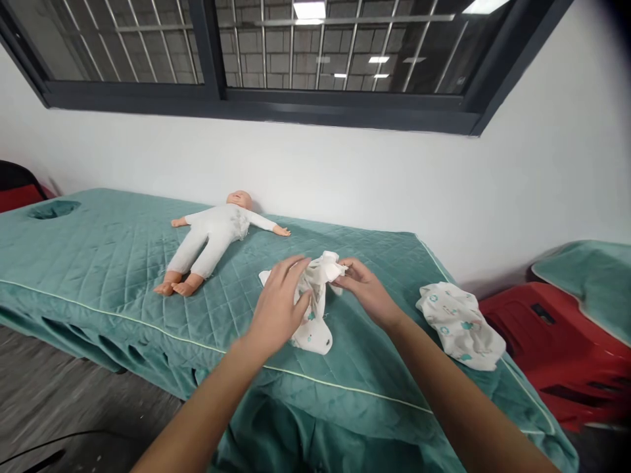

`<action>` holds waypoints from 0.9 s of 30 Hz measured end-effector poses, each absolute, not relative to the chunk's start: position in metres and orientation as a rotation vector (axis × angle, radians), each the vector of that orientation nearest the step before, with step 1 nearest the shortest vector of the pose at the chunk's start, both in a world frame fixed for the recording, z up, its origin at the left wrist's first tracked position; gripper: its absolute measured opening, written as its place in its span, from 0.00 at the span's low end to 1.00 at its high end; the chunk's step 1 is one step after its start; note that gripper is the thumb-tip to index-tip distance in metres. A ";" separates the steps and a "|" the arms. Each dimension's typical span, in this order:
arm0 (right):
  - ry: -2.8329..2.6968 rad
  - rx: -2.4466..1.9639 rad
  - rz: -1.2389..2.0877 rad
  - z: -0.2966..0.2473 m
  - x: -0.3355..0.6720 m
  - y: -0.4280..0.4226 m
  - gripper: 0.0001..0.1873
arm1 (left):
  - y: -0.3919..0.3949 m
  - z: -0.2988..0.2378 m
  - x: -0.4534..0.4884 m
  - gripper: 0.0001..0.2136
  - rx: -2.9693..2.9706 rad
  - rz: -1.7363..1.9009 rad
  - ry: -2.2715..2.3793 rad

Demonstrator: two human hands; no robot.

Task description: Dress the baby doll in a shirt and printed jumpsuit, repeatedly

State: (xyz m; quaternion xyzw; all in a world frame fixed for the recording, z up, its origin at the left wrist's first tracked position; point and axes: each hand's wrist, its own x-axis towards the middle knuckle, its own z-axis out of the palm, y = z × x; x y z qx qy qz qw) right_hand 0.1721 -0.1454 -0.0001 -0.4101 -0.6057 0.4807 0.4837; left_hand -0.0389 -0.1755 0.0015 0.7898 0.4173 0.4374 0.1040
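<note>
A small white garment with teal prints lies bunched on the green quilted bed cover. My left hand rests on top of it with fingers curled into the cloth. My right hand pinches the garment's upper edge from the right. A baby doll in a white bodysuit lies on its back to the left, near the wall, apart from both hands.
A second white printed garment lies on the bed's right end. Red plastic furniture with another green cover stands at the right. The white wall and a dark-framed window are behind the bed. A face hole is at far left.
</note>
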 end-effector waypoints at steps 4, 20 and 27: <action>-1.431 -0.865 1.240 0.030 0.164 -0.162 0.10 | -0.147 0.044 -0.024 0.24 2.556 1.077 1.117; -1.690 -1.274 0.715 0.032 0.174 -0.154 0.08 | -0.135 0.085 -0.032 0.07 2.279 1.619 1.133; -1.679 -1.329 0.354 0.120 0.183 -0.153 0.10 | -0.147 0.096 -0.055 0.18 2.405 1.703 1.166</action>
